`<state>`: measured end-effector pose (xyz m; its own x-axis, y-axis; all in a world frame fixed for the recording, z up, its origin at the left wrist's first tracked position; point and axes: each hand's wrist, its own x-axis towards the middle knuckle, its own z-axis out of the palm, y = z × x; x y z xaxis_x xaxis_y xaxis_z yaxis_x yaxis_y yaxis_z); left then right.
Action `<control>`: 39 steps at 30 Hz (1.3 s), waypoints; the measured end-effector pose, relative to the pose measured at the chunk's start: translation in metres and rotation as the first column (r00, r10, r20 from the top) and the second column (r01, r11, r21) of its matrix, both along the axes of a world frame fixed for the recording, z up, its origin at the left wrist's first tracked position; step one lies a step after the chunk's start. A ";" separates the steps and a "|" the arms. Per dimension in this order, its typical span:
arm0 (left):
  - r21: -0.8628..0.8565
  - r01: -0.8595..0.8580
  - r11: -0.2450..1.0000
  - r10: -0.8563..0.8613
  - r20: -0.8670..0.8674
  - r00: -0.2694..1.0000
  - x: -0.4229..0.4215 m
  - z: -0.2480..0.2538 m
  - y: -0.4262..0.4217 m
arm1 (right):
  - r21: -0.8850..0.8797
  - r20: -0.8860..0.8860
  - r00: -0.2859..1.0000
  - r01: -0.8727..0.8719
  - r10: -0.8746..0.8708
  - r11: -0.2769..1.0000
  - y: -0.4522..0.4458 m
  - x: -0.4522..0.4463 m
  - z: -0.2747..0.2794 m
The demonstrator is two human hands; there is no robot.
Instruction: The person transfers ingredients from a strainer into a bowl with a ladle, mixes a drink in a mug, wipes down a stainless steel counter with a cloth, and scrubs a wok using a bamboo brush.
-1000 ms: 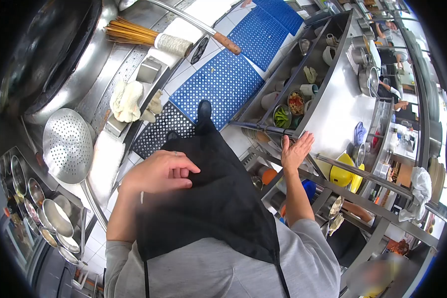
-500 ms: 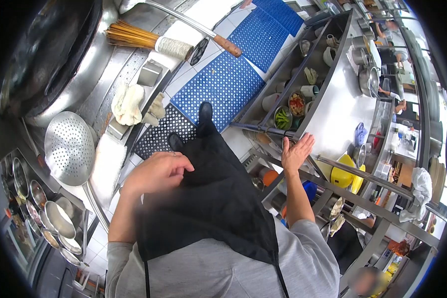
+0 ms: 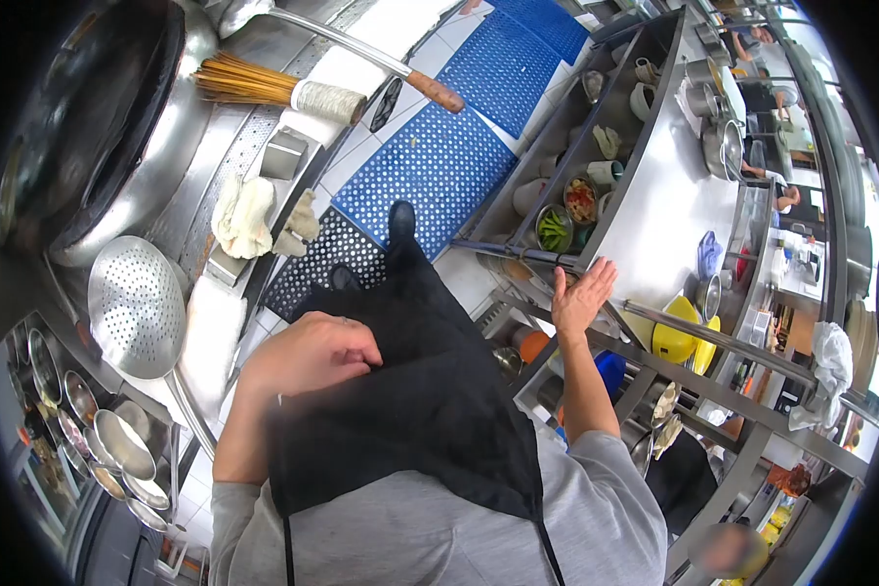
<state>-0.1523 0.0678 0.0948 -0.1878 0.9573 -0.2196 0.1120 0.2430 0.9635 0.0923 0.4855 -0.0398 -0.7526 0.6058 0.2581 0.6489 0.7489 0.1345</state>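
My left hand (image 3: 317, 352) is in front of the black apron (image 3: 410, 420), its fingers curled inward with the tips against or close to the cloth. A fold in the apron runs from those fingertips toward the right. Whether the fingers hold anything is hidden, and the wrist is blurred. With fingers stretched out, my right hand (image 3: 584, 296) rests at the near corner of the steel counter (image 3: 654, 234), palm down and holding nothing. A metal rail (image 3: 718, 337) begins just beside it.
To the left are a big wok (image 3: 98, 117), a perforated skimmer (image 3: 137, 308), a bamboo brush (image 3: 273, 88) and a wooden-handled ladle (image 3: 435, 91). Blue mats (image 3: 430, 171) cover the floor. Containers of cut food (image 3: 555, 229) stand on the shelf under the counter. People are farther off at the right.
The fingers of my left hand have curled in more toward the apron, and a fold now shows there. My right hand stays at the counter corner. The view has shifted slightly.
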 end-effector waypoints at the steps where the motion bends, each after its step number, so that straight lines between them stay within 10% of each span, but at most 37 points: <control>1: 0.015 0.000 1.000 0.000 0.012 1.000 0.000 0.001 0.000 | 0.002 -0.001 1.000 0.000 0.000 1.000 0.000 -0.001 0.000; 20: -0.064 -0.113 0.992 0.099 -0.187 0.977 -0.002 -0.031 0.011 | -0.005 -0.020 1.000 0.015 -0.015 1.000 0.000 -0.001 -0.001; 29: -0.018 0.007 1.000 -0.006 0.036 0.999 -0.019 -0.064 0.047 | -0.247 -0.147 0.988 0.015 -0.052 0.969 0.022 -0.008 0.024; 39: -0.423 0.133 0.896 0.086 0.461 0.883 -0.051 -0.201 0.120 | -0.089 -0.209 0.970 -0.148 0.126 0.985 0.130 -0.098 0.036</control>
